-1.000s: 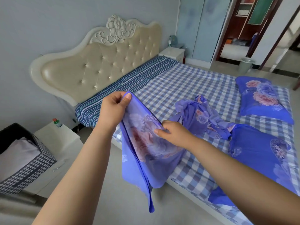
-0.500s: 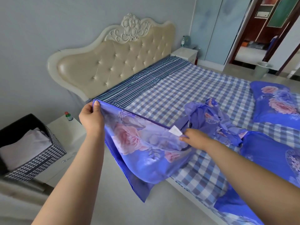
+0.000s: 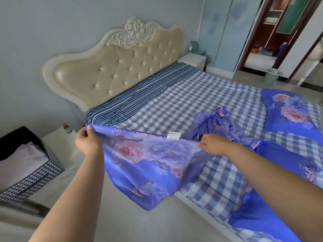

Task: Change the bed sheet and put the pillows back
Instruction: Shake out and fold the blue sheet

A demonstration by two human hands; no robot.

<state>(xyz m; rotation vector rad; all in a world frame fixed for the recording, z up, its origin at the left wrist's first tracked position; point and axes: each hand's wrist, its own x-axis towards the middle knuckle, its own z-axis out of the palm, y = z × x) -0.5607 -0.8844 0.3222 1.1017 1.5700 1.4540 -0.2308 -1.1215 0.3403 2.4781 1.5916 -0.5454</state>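
Note:
A blue floral sheet (image 3: 148,165) hangs stretched between my hands over the near side of the bed (image 3: 174,102), which wears a blue checked cover. My left hand (image 3: 87,142) pinches the sheet's top corner. Along the same top edge, past a white label, my right hand (image 3: 212,144) grips the fabric. The rest of the sheet lies bunched on the bed (image 3: 222,126). A floral pillow (image 3: 290,112) lies at the far right of the mattress. A second one (image 3: 290,165) is partly hidden behind my right forearm.
A padded cream headboard (image 3: 118,70) stands against the wall. A white nightstand (image 3: 59,151) at left carries a small bottle (image 3: 67,128) and a patterned storage box (image 3: 26,168). Another nightstand (image 3: 192,60), a wardrobe, a bin (image 3: 273,76) and an open doorway lie beyond the bed.
My hands have drawn apart, the left going left and the right going right, so the sheet's top edge is now pulled taut and its label shows.

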